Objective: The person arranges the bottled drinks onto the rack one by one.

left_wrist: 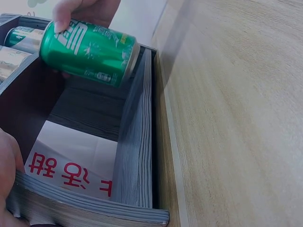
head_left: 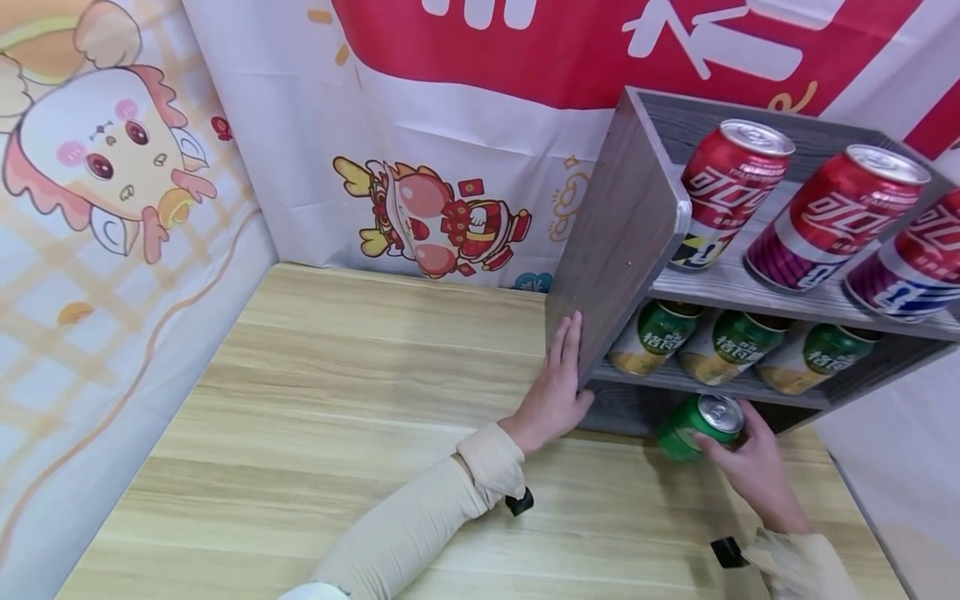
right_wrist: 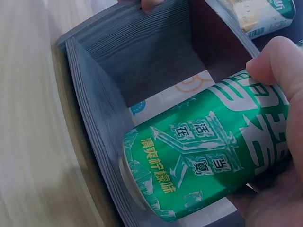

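Note:
My right hand (head_left: 757, 467) grips a green soda can (head_left: 690, 433) near its top, thumb on one side and fingers on the other. The can is at the front of the bottom compartment of a grey wooden shelf (head_left: 615, 225). In the right wrist view the green can (right_wrist: 203, 146) is tilted, its base over the shelf's bottom board (right_wrist: 102, 127). My left hand (head_left: 551, 396) rests against the shelf's left side panel, fingers extended up along it. In the left wrist view only part of the left hand (left_wrist: 7, 175) shows at the panel edge.
Three red cola cans (head_left: 832, 217) stand on the upper shelf level. Below them, three green-and-gold cans (head_left: 735, 346) fill the middle level. The shelf stands on a wooden table (head_left: 337, 375) against printed cloth walls (head_left: 292, 125).

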`<state>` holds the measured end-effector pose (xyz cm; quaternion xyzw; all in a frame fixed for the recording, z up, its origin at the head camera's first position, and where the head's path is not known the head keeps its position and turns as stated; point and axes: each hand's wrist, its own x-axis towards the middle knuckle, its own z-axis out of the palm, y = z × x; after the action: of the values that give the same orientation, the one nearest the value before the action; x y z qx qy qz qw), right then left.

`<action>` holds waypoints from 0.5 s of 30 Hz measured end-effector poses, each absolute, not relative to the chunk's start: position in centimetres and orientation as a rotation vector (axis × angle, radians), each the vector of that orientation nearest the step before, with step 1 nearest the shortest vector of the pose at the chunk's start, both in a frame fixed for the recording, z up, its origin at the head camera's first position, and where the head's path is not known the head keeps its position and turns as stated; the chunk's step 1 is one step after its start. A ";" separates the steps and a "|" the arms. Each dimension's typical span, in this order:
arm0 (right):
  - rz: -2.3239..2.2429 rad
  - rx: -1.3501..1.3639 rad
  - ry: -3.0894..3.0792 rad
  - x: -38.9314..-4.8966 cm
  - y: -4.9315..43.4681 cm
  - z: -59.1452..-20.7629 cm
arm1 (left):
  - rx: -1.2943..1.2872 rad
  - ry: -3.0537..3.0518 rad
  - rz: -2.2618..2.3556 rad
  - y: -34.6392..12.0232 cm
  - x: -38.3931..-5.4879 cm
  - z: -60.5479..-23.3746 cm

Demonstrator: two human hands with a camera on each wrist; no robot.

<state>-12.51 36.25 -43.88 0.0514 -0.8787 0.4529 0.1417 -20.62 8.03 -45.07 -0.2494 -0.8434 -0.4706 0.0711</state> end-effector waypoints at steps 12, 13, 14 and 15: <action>1.382 0.113 -2.616 -14.6 34.9 -44.6 | -0.752 -2.543 -1.432 8.1 -20.7 -45.2; 1.373 0.116 -2.623 -14.8 34.8 -44.6 | -0.749 -2.547 -1.431 8.1 -20.7 -45.1; 1.370 0.121 -2.628 -15.0 34.7 -44.6 | -0.747 -2.549 -1.430 8.1 -20.7 -45.1; 1.365 0.125 -2.633 -15.1 34.5 -44.6 | -0.745 -2.548 -1.431 8.1 -20.6 -45.1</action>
<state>-15.12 34.52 -44.57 0.0420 -0.8837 0.4582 0.0863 -20.64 8.08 -45.12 -0.2467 -0.8432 -0.4735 0.0627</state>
